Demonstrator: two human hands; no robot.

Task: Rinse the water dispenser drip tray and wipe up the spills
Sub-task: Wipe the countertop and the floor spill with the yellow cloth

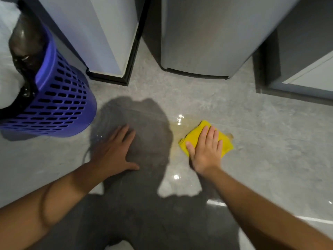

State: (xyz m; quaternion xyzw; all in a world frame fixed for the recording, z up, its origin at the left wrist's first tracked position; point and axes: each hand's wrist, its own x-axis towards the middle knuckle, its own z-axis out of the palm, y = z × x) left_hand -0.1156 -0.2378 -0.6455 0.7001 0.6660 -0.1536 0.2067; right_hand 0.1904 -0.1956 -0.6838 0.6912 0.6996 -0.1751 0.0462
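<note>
**Cloth pinned flat on the spill**

While your left hand (115, 152) lies spread and empty on the grey floor (270, 132) — right of the blue basket (59, 105) — your right hand (207, 150) presses flat, fingers together, on the yellow cloth (194, 136). The cloth sits under that palm, folded and bright, its edges showing past your fingertips. A pale yellowish puddle (177, 123) glistens just beside it, at its upper left.

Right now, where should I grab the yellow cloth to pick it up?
Pinch the far corner of the yellow cloth, coming from above. The right hand lies flat across its middle, and that corner pokes out bare beyond the fingertips, towards the puddle.
</note>
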